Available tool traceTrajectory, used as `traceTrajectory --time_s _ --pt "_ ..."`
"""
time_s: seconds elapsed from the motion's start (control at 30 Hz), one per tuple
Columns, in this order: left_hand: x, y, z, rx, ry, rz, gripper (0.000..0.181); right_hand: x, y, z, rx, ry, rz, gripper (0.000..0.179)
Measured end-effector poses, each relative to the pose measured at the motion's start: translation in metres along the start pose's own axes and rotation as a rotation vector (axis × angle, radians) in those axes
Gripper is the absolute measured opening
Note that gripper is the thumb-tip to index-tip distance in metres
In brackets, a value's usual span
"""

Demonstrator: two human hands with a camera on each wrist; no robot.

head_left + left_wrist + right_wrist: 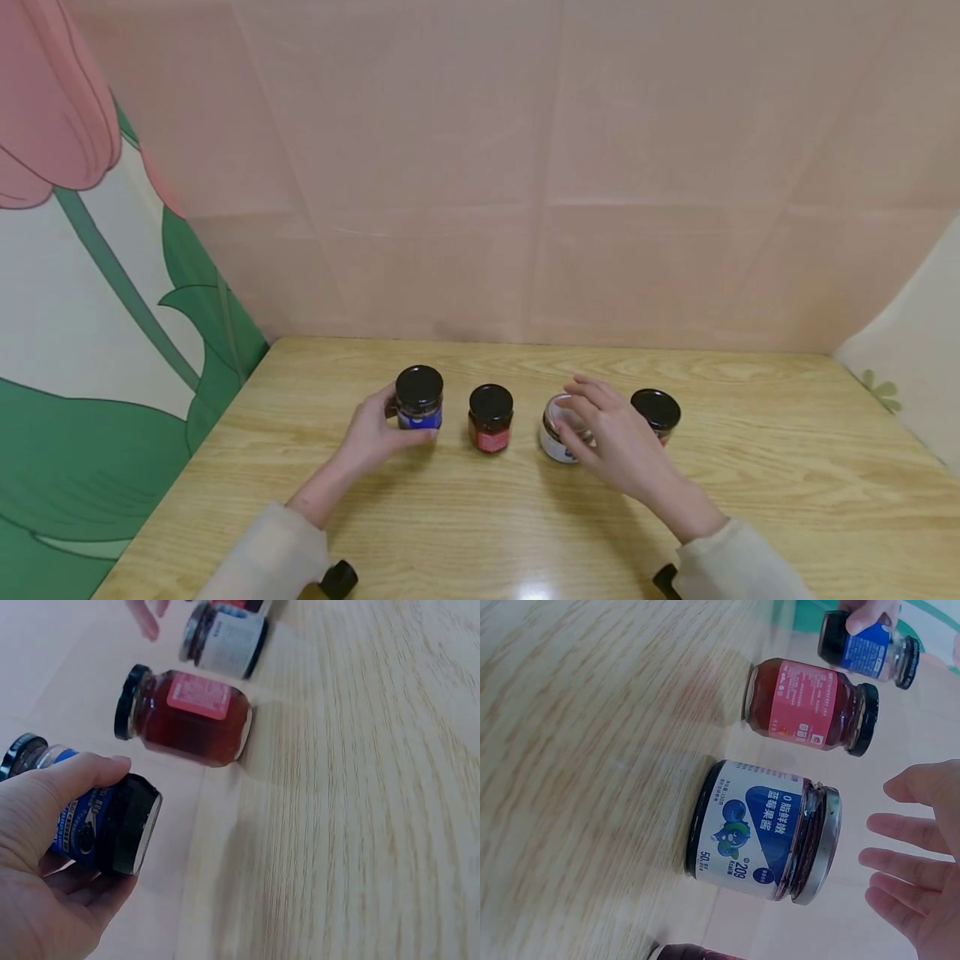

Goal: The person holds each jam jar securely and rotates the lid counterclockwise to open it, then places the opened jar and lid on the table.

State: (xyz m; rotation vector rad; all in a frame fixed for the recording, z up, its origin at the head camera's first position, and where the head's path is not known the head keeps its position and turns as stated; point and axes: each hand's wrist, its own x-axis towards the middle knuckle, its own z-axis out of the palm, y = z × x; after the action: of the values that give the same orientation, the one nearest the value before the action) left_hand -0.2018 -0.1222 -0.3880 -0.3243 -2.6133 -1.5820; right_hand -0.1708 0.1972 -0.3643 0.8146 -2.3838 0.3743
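My left hand (372, 435) grips a jam jar with a blue label (82, 821) and black lid, thumb on one side and fingers round the other; its base is raised off the table. To its right stands a red jam jar (806, 705) with a pink label and black lid. Farther right is a blueberry jam jar (750, 832) with a white and blue label and a silver lid. Over that lid, fingers spread, hovers my right hand (617, 442); the right wrist view shows a gap between fingertips and lid.
Another black-lidded jar (656, 408) stands at the right end of the row, partly hidden by the right hand. The wooden table (480, 517) meets a pink backdrop (450, 167) behind the jars. A flower-patterned cloth (120, 333) hangs at the left.
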Motion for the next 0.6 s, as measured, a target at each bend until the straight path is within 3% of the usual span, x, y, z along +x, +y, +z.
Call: traceTrajectory --time_s 0.4,0.6 --pt "-0.006 0.013 0.003 0.089 -0.023 0.006 0.066 0.0 0.0 -0.001 -0.008 -0.002 -0.01 0.028" --pt "-0.013 0.026 0.008 0.131 -0.049 0.044 0.067 0.0 -0.001 -0.002 0.028 -0.004 0.016 0.029"
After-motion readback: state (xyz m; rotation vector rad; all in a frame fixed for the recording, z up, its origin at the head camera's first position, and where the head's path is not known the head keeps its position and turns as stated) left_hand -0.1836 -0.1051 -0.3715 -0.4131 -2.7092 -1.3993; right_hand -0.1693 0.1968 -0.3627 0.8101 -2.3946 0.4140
